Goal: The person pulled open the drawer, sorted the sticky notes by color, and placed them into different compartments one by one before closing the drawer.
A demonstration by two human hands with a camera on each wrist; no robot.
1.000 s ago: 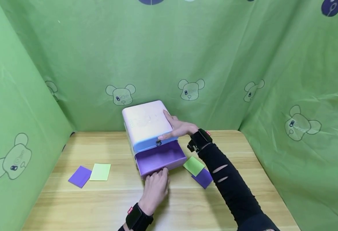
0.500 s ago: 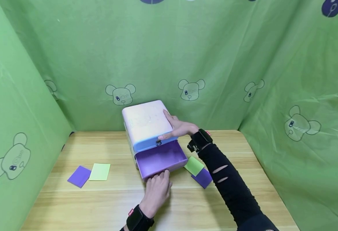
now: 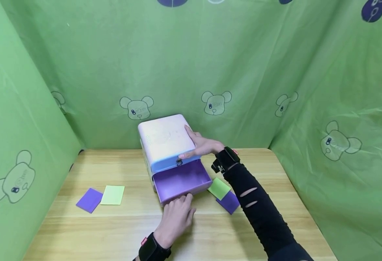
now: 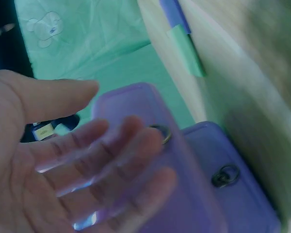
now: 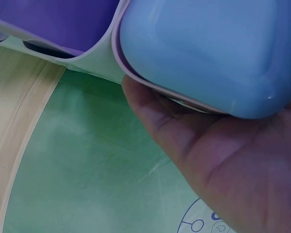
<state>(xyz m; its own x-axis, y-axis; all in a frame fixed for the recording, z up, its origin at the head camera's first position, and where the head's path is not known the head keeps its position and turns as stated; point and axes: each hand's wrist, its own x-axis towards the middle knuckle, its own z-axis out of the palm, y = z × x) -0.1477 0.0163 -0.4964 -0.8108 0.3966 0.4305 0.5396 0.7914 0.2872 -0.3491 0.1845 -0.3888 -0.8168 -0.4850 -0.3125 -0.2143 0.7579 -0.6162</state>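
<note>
A small drawer cabinet point(image 3: 164, 136) with a pale top stands at the back of the table. Its blue top drawer point(image 3: 166, 164) is closed, while the purple drawer point(image 3: 182, 181) beneath is pulled out and bare inside. My left hand point(image 3: 176, 217) is at the purple drawer's front, fingers loosely bent and thumb apart. In the left wrist view those fingers lie before the drawer's ring pull point(image 4: 167, 136); a lower drawer front point(image 4: 247, 204) has another ring. My right hand point(image 3: 202, 145) grips the cabinet's upper right side, its thumb near the blue drawer's ring point(image 3: 179, 162).
Left of the cabinet lie a purple paper square point(image 3: 89, 200) and a light green one point(image 3: 112, 195). To its right a green square point(image 3: 219, 188) overlaps a purple square point(image 3: 229, 202). Green cloth point(image 3: 249, 72) walls the wooden table point(image 3: 112, 232) at back and sides.
The purple drawer has come slightly further out. My left hand's fingers have loosened and its thumb has spread outward. My right hand keeps its place on the cabinet.
</note>
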